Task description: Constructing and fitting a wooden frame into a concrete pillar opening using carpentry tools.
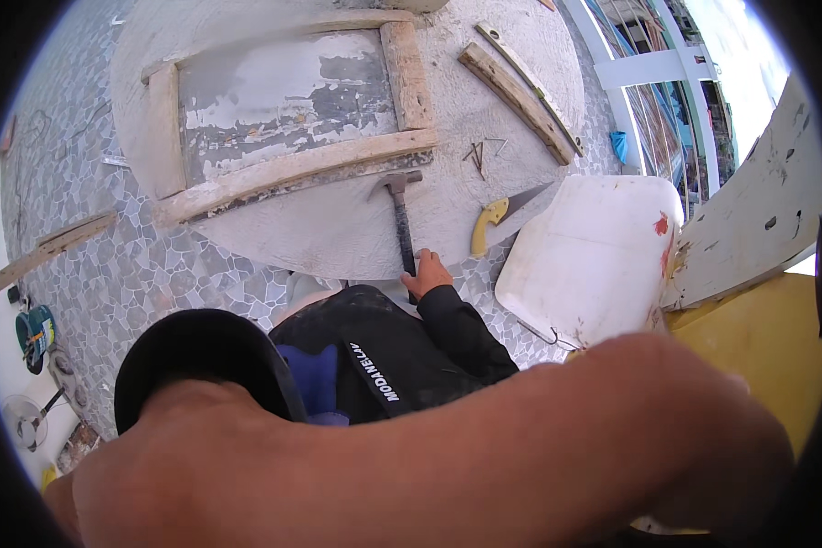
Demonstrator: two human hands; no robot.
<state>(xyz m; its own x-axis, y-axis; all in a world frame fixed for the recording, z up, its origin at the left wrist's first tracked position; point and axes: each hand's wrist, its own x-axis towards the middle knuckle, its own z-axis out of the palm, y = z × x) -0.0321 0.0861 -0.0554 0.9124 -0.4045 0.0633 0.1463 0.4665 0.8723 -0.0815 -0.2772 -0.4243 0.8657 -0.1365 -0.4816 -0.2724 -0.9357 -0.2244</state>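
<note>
My right hand (428, 274), in a black sleeve, is closed around the lower handle of a claw hammer (404, 219). The hammer's head lies on the round, rough white tabletop (310, 251), close to a rectangular wooden frame (292, 164). To the right of the hammer is a handsaw (493, 216) with a yellow handle, and beyond it lie several loose nails (479, 157). My left hand (447, 447) comes up out of a black cuff, very near the camera. It fills the lower part of the view, blurred, with its fingertips out of sight.
A wooden strip (516, 103) and a thin bar with holes (539, 91) lie at the table's far right. A white plastic chair (586, 251) stands at the right, near a yellow surface (758, 342). On the stone-patterned floor at left are a wooden piece (50, 247) and a green container (35, 338).
</note>
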